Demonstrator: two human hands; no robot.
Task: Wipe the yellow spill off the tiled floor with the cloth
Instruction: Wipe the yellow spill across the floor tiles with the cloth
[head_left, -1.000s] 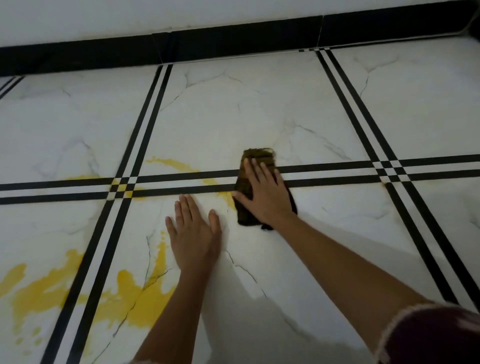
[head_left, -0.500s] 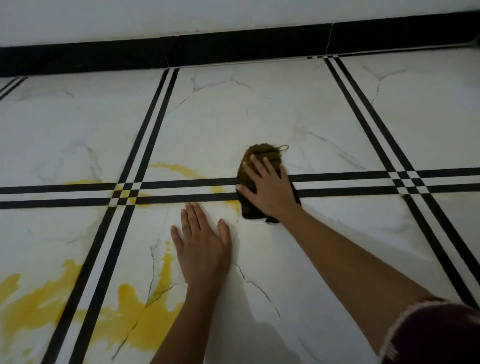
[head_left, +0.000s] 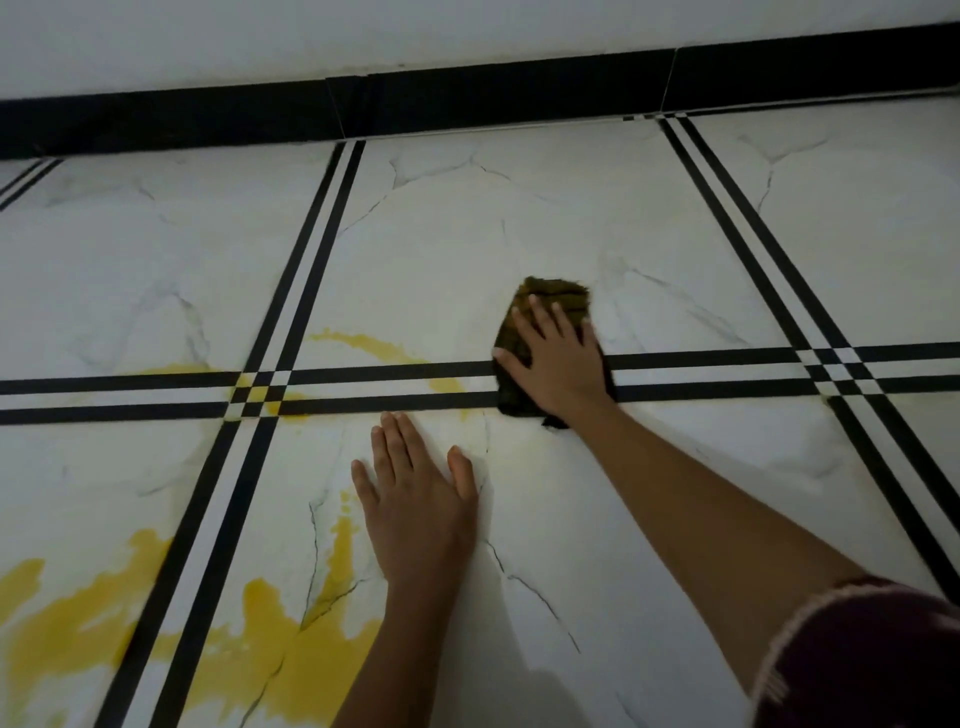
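While right hand (head_left: 558, 364) presses cloth (head_left: 553, 296) flat mid-wipe, left (head_left: 415, 499) braces open; next sweep needs to reach spill (head_left: 291, 634).

left hand (head_left: 415, 499) flat, fingers spread | right hand (head_left: 558, 361) flat, arm outstretched
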